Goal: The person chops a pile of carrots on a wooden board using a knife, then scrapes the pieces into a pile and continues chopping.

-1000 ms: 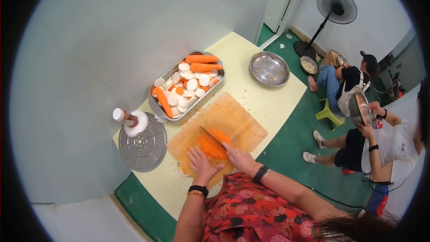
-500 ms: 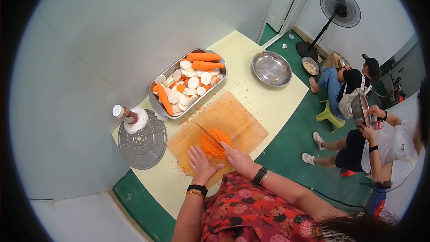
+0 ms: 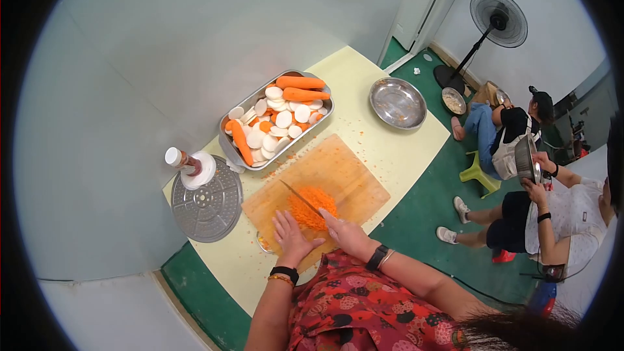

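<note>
Chopped carrot (image 3: 315, 211), one orange heap: centre of the frame, on the wooden cutting board (image 3: 354, 185).

Head view, sole view, itemised:
- Knife (image 3: 298, 195), one: laid aslant over the heap, tip toward the upper left, past the shreds.
- Your right hand (image 3: 351, 237): fingers wrapped at the knife's handle end, right of the heap.
- Your left hand (image 3: 292, 239): spread, fingers extended, holding nothing, just beside the heap's lower left; whether it presses on the board you cannot tell from here.
- Metal tray (image 3: 229, 155), upper centre: white slices (image 3: 284, 119) and whole carrots (image 3: 304, 82).
- Steel bowl (image 3: 398, 104), upper right of the board, apart from it.
- Perforated disc (image 3: 207, 214), left of the board; bottle (image 3: 192, 164) at its upper edge.

Handling notes: your outstretched left fingertips seem close to the blade's path; better to curl them or draw them lower left. Fine shreds look likely to scatter, so use short, even rocking strokes, tip kept low, and gather strays inward with the spine. Mind the board's lower edge, near your body: steady the wood there before bearing down.
</note>
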